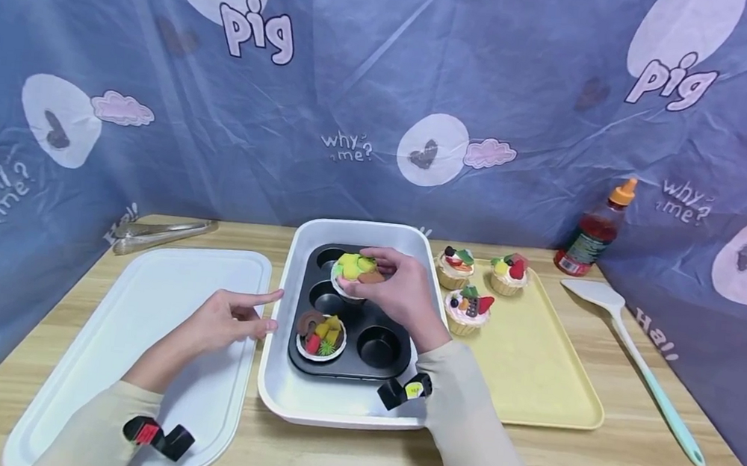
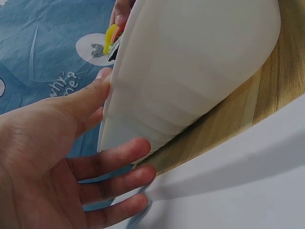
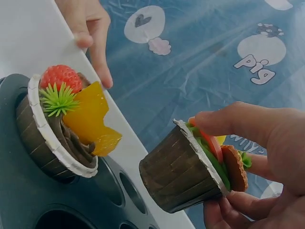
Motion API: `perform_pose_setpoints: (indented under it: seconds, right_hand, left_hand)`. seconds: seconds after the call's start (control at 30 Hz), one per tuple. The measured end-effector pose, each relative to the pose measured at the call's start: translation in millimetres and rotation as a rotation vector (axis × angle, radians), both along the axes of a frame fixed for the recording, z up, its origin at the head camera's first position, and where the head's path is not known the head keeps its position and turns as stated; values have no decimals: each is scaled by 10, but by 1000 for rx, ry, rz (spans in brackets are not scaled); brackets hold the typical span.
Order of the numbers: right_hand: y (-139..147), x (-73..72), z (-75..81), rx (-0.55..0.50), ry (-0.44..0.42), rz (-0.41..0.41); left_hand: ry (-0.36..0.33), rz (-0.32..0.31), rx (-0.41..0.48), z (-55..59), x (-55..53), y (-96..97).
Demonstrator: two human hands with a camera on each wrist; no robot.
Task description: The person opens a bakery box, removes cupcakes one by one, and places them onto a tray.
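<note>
My right hand [image 1: 402, 288] grips a toy cupcake [image 3: 186, 167] by its rim, fingers and thumb around the green and yellow topping. The brown paper cup is tilted above the dark muffin pan [image 1: 346, 373]. A second brown cupcake [image 1: 321, 339], topped with a raspberry, yellow fruit and a green sprig, sits in the pan's front left hollow. The pan lies inside a deep white tray [image 1: 323, 408]. My left hand [image 1: 226, 316] is at that tray's left rim, its fingers extended and the thumb touching the edge in the left wrist view [image 2: 43, 138].
Three fruit-topped cupcakes [image 1: 467, 311] stand at the left of a yellow tray [image 1: 534, 383]. A flat white tray [image 1: 154, 339] lies to the left, with metal tongs [image 1: 160, 233] behind it. At right are a sauce bottle [image 1: 592, 235] and a spatula [image 1: 644, 364]. A blue cloth [image 1: 373, 98] hangs behind.
</note>
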State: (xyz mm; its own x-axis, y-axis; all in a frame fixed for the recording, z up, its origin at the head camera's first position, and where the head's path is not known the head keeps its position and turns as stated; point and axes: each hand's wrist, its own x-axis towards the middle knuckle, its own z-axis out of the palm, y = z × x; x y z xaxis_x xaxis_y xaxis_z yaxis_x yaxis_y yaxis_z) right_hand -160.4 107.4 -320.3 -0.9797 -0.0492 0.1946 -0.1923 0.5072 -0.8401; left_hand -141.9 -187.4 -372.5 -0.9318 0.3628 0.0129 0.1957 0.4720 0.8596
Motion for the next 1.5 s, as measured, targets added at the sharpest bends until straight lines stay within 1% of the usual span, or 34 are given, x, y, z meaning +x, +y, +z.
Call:
perform_pose_setpoints:
  seconds: [0.17,0.33,0.53,0.77,0.9,1.07,1.2,1.3,1.5]
  right_hand:
    - [11,3,39,-5,3,5]
    - [87,24,92,-47,-4,3]
    - [214,35,145,-56,-31,-28]
    - [387,54,200,-55,-68,-88]
    - [524,81,243,-83,-67,-128]
    - [750,118,274,-100,-36,-170]
    - [937,147,279,-74,-17,-199]
    - [1070,179,281,-50,-5,-230]
    - [1322,282,284,-33,-21,-290]
  left_hand:
    - [-1,3,0,4,9,-6]
    - [4,3,-12,27,-3,2]
    - [3,5,-20,29,-11,4]
    - [-4,8,-17,14,7,4]
    - [-7,10,-15,2,8,5]
    - [-2,-7,4,-3,5,6]
    - [5,-15,16,-6,9,1]
    - [5,-9,13,-5,12,-4]
    - [3,-4,1,-8,15,-10]
